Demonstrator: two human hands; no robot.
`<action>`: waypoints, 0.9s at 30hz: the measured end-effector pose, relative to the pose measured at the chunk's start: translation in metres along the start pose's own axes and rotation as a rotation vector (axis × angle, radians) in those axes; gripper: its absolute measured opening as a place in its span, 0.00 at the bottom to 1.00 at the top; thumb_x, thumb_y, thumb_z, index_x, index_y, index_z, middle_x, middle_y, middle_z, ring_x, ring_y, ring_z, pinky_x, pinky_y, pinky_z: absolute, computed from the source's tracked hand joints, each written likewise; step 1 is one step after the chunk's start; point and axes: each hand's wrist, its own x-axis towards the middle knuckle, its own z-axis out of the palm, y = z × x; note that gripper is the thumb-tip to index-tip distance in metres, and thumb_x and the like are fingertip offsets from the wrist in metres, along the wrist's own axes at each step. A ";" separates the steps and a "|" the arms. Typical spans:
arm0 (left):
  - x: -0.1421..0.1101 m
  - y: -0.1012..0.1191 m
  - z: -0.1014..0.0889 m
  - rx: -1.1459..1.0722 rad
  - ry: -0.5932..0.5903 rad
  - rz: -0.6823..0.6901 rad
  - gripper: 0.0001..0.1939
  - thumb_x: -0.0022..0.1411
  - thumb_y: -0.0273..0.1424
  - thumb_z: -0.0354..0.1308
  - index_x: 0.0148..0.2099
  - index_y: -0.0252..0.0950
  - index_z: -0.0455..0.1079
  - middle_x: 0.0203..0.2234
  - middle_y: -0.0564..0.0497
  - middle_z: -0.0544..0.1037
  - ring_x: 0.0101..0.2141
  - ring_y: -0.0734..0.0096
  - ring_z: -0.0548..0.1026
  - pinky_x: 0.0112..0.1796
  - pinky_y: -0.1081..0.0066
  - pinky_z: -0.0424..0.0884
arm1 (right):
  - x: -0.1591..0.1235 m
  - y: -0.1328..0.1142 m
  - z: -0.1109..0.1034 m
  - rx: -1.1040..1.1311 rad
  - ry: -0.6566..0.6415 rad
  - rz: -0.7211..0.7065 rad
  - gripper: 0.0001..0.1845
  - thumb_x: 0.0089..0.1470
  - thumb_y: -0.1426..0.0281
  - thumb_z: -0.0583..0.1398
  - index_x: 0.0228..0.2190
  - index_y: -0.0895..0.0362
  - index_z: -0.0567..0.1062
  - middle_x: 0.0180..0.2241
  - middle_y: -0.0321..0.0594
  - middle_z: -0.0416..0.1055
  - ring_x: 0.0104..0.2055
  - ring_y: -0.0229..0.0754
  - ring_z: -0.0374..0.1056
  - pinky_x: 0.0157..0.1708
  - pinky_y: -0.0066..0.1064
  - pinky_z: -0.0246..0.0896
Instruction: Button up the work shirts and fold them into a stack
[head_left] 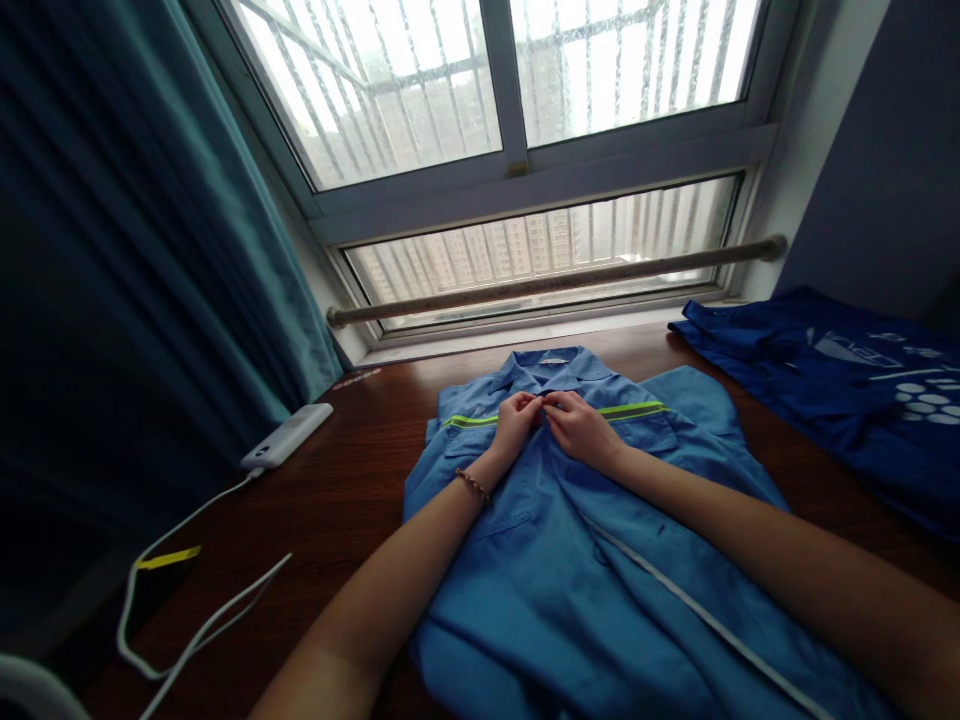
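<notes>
A light blue work shirt (pixel 495 570) with a collar and a yellow-green and grey stripe across the chest lies front up before me. My left hand (pixel 519 418) and my right hand (pixel 576 425) meet at its front opening, just under the collar. The fingers of each hand are pinched on the shirt's front edge, fingertips nearly touching. Whether a button is between them is too small to see. Below the hands the front edges lie loosely, and a white cord or strip (pixel 697 610) runs over the cloth toward the lower right.
The shirt lies on a dark brown wooden surface (pixel 352 500). To the left are a white power bank (pixel 289 436) with a white cable (pixel 187 520), a yellow strip (pixel 169 558) and a blue curtain (pixel 225 230). A dark blue printed garment (pixel 840 380) lies right. Behind runs a window rail (pixel 555 285).
</notes>
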 end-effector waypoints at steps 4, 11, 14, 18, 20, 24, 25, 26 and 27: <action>0.004 -0.004 -0.002 -0.039 0.031 -0.032 0.08 0.42 0.29 0.61 0.26 0.31 0.66 0.16 0.56 0.68 0.17 0.81 0.65 0.19 0.79 0.61 | -0.001 0.002 0.002 0.000 -0.006 0.002 0.15 0.53 0.75 0.50 0.41 0.62 0.71 0.42 0.49 0.67 0.47 0.45 0.61 0.47 0.37 0.60; 0.004 -0.007 -0.001 -0.147 0.054 -0.079 0.15 0.40 0.29 0.64 0.30 0.32 0.63 0.19 0.55 0.70 0.19 0.79 0.68 0.23 0.77 0.65 | -0.002 0.006 0.007 0.120 0.065 0.111 0.15 0.53 0.74 0.51 0.39 0.59 0.74 0.45 0.47 0.68 0.47 0.44 0.64 0.49 0.36 0.60; 0.002 -0.006 0.000 -0.174 0.086 -0.098 0.18 0.40 0.27 0.64 0.34 0.33 0.61 0.19 0.55 0.70 0.18 0.79 0.68 0.22 0.77 0.64 | -0.002 0.005 0.006 0.143 0.082 0.150 0.14 0.53 0.74 0.51 0.37 0.59 0.74 0.44 0.47 0.68 0.46 0.43 0.65 0.47 0.34 0.61; 0.002 -0.004 0.001 -0.196 0.148 -0.112 0.20 0.42 0.23 0.63 0.37 0.34 0.58 0.20 0.56 0.71 0.18 0.79 0.68 0.21 0.78 0.63 | 0.000 0.004 0.004 0.199 0.126 0.205 0.13 0.52 0.73 0.52 0.33 0.58 0.76 0.41 0.45 0.69 0.43 0.42 0.66 0.45 0.32 0.62; 0.002 -0.004 0.002 -0.205 0.163 -0.113 0.20 0.43 0.22 0.62 0.37 0.34 0.56 0.20 0.57 0.70 0.18 0.80 0.68 0.22 0.78 0.64 | 0.001 0.003 0.003 0.247 0.147 0.218 0.13 0.52 0.73 0.52 0.33 0.57 0.77 0.40 0.43 0.71 0.42 0.41 0.67 0.45 0.32 0.61; 0.001 -0.003 0.004 -0.225 0.177 -0.115 0.19 0.43 0.22 0.62 0.36 0.34 0.56 0.20 0.58 0.68 0.19 0.81 0.68 0.23 0.78 0.64 | 0.002 0.002 -0.001 0.338 0.159 0.249 0.13 0.52 0.72 0.52 0.33 0.56 0.77 0.39 0.41 0.72 0.42 0.40 0.67 0.46 0.32 0.61; 0.001 -0.003 0.005 -0.228 0.175 -0.116 0.19 0.43 0.22 0.62 0.36 0.34 0.56 0.20 0.58 0.68 0.19 0.81 0.68 0.24 0.78 0.64 | 0.002 0.002 -0.001 0.355 0.165 0.260 0.13 0.53 0.72 0.52 0.34 0.55 0.77 0.39 0.40 0.72 0.42 0.40 0.68 0.45 0.32 0.61; 0.001 -0.003 0.005 -0.231 0.172 -0.117 0.19 0.43 0.22 0.62 0.36 0.34 0.56 0.20 0.58 0.68 0.19 0.81 0.68 0.24 0.78 0.64 | 0.002 0.002 -0.002 0.368 0.173 0.271 0.13 0.53 0.72 0.52 0.34 0.55 0.77 0.39 0.40 0.73 0.41 0.41 0.68 0.45 0.32 0.61; 0.001 -0.003 0.006 -0.232 0.166 -0.117 0.19 0.44 0.22 0.62 0.35 0.34 0.56 0.20 0.58 0.69 0.19 0.81 0.68 0.24 0.78 0.64 | 0.002 0.003 -0.002 0.377 0.184 0.283 0.14 0.53 0.71 0.52 0.35 0.54 0.76 0.39 0.40 0.73 0.41 0.41 0.68 0.45 0.33 0.61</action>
